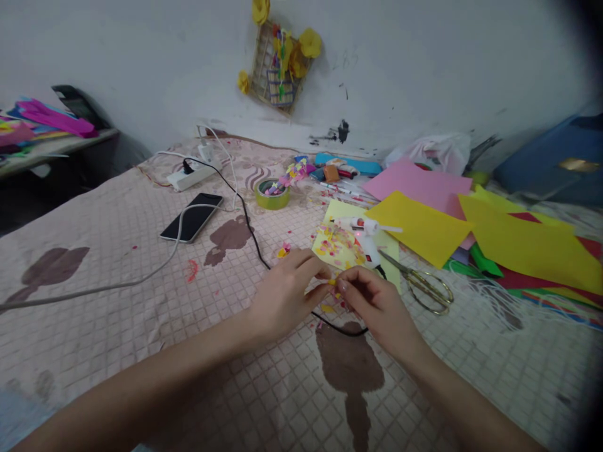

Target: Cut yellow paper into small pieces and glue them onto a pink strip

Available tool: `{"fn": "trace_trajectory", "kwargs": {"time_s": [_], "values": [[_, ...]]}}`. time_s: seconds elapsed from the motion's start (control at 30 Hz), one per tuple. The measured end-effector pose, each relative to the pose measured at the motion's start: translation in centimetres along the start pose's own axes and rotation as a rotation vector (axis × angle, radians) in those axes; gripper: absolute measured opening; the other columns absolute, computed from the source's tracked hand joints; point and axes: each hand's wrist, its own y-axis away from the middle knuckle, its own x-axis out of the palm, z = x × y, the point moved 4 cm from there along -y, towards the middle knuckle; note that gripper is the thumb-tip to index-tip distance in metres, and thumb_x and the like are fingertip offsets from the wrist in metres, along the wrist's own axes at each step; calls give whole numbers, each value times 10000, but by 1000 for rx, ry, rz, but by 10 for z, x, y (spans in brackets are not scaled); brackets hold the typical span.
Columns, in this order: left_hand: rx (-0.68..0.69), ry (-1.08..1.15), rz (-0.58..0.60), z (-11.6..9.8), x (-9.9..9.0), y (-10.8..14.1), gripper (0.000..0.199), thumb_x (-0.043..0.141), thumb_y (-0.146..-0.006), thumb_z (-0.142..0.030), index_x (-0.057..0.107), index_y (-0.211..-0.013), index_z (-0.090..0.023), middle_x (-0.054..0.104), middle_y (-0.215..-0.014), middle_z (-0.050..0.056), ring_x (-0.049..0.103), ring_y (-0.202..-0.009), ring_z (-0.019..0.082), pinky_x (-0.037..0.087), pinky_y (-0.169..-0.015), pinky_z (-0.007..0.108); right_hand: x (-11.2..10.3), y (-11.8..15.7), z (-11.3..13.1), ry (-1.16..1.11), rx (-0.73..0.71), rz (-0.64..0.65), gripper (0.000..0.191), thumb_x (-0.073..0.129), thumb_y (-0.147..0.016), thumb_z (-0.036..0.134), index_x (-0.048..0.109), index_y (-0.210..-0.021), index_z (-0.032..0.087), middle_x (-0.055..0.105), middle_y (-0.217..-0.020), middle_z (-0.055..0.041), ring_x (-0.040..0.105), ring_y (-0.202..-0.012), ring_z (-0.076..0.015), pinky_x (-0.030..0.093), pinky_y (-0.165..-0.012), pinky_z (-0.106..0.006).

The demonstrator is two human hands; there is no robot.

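My left hand [292, 289] and my right hand [372, 301] meet over the bed-like patterned cloth, fingertips pinched together. Between them is a small yellow paper piece [332, 282], gripped from both sides; its exact shape is too small to make out. Just beyond my fingers lies a pale yellow sheet [392, 248] strewn with small pink and yellow paper bits [336, 245]. A white glue gun [365, 227] with a lit red light rests on that sheet. Gold-handled scissors [426, 289] lie to the right of my right hand. A small colourful paper flower [284, 250] sits beyond my left hand.
A phone [193, 216], a power strip [191, 177] and a roll of tape [272, 196] stand at the left and back. The black cord [252, 229] runs beneath my hands. Coloured paper sheets [419, 226] and white string [494, 301] cover the right side.
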Motion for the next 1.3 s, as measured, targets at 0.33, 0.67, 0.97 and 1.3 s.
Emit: {"fn": "trace_trajectory", "kwargs": {"time_s": [0.33, 0.67, 0.97, 1.3], "values": [[-2, -11, 33, -2, 0, -1, 37, 529, -802, -148, 542, -776, -170, 583, -834, 31, 525, -806, 155, 418, -704, 288, 1, 0, 0, -3, 13, 13, 143, 499, -838, 300, 532, -767, 181, 500, -676, 5, 448, -601, -120, 364, -529, -225], [-125, 95, 43, 1, 0, 0, 95, 570, -790, -215, 577, -873, -169, 620, -867, 41, 556, -812, 156, 450, -698, 286, 1, -1, -3, -89, 57, 17, 202, 505, -844, 365, 526, -758, 184, 424, -591, 39, 375, -503, -94, 312, -436, -208], [-218, 254, 82, 4, 2, -2, 85, 536, -782, -149, 605, -731, -153, 620, -662, -22, 501, -577, 76, 397, -557, 197, 5, 2, -12, -164, 122, 57, 199, 517, -839, 378, 542, -816, 182, 419, -580, 52, 355, -466, -82, 282, -408, -202], [-388, 506, 197, 11, 6, -2, 217, 488, -841, -288, 615, -763, -130, 601, -671, 14, 520, -609, 91, 416, -541, 202, 3, 3, -13, -154, 124, 56, 203, 521, -834, 390, 542, -811, 189, 427, -562, 51, 363, -463, -88, 287, -411, -205]]}}
